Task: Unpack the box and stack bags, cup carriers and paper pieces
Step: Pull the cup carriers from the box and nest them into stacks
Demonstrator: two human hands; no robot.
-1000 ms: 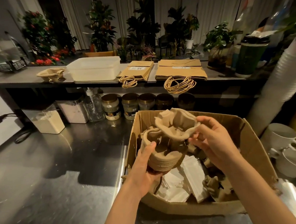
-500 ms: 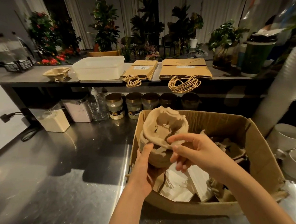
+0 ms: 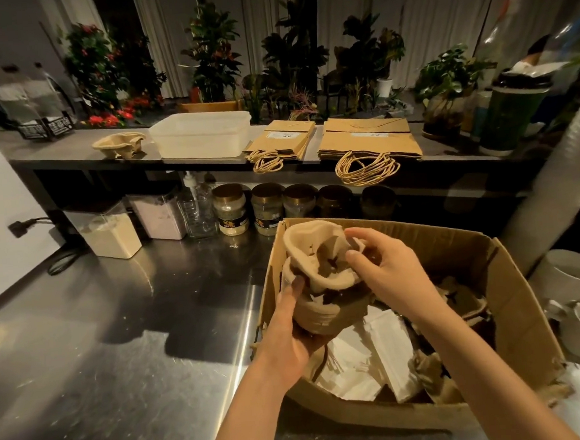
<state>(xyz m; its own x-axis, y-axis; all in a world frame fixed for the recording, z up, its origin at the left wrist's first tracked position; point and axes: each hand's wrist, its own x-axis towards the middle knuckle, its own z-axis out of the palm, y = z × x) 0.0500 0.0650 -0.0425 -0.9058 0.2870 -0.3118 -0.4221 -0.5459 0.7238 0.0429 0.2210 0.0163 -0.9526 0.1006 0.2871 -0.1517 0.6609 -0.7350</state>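
I see the steel counter stretching wide to the left of the cardboard box. Over the box's left wall my left hand grips the stack of cup carriers from below. My right hand pinches its top rim. White paper pieces lie inside the box.

Our left hand grips the stack of cup carriers from below, thumb pressed up its left side. Our right hand pinches the top carrier at its right rim, thumb and forefinger curled over the edge. Beneath our fingers lie white paper pieces in the open cardboard box. Well beyond our fingertips, the shelf bears paper bags, a white tub and a lone cup carrier.
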